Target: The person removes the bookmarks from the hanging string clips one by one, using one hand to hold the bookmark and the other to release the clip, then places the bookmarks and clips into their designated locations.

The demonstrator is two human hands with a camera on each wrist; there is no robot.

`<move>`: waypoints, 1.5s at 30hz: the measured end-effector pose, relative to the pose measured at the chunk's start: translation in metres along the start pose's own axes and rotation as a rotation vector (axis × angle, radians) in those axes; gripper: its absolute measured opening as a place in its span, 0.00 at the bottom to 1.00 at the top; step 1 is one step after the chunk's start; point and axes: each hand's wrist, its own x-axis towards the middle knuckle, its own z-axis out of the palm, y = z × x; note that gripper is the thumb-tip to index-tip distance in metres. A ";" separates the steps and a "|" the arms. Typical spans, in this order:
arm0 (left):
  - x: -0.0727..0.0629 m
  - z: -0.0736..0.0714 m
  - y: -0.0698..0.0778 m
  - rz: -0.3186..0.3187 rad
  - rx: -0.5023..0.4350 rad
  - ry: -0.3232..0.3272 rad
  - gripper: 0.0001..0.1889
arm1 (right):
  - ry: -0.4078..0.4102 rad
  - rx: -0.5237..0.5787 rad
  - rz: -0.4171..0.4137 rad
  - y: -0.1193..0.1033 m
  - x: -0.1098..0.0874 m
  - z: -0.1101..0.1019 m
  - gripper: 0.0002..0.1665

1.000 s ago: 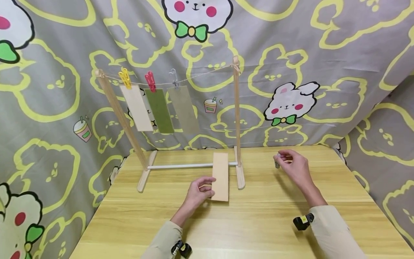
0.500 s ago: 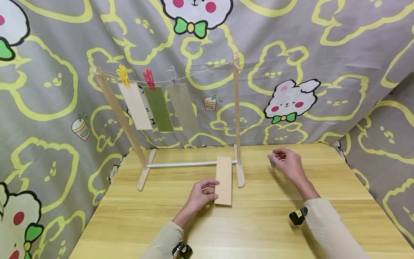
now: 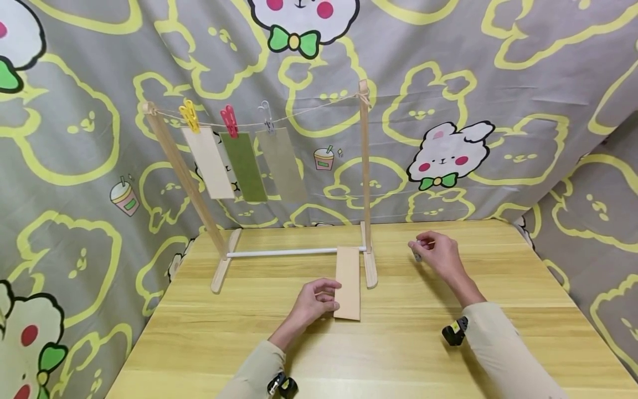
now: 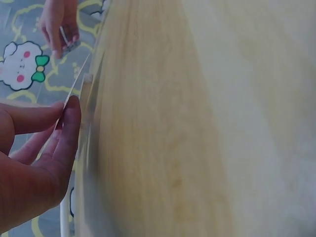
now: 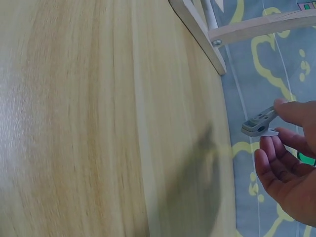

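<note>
One patterned curtain (image 3: pixel 538 188) fills the top of the frame, one wooden table (image 3: pixel 399 354) the bottom. One rack (image 3: pixel 365 166) left of centre bears one white rod (image 3: pixel 279 252) and one cord (image 3: pixel 314 112), from which three strips hang: a white strip (image 3: pixel 209 163), a green strip (image 3: pixel 244 167) and a grey strip (image 3: pixel 282 166), under a yellow peg (image 3: pixel 189 115), a red peg (image 3: pixel 229 121) and a clear peg (image 3: pixel 267 117) in that order. At lower centre, the left hand (image 3: pixel 311 305), half curled, pinches one beige strip (image 3: pixel 348 284) by its left edge. Right of centre, the right hand (image 3: pixel 441 256) pinches one grey peg (image 5: pixel 259 123) between thumb and forefinger, its other fingers loosely bent. The beige strip is just right of the left hand and well left of the right hand, its top end overlapping the white rod; whether its lower edge touches the table is hard to tell
</note>
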 end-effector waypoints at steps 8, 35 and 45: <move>0.001 0.004 0.000 -0.021 0.004 -0.020 0.22 | -0.042 0.003 0.032 0.000 0.000 0.008 0.22; 0.001 0.016 0.007 -0.039 0.160 -0.021 0.19 | -0.187 -0.106 0.081 0.009 0.000 0.025 0.17; -0.001 0.019 0.013 -0.070 0.195 -0.032 0.17 | -0.195 -0.132 0.100 0.005 -0.001 0.026 0.18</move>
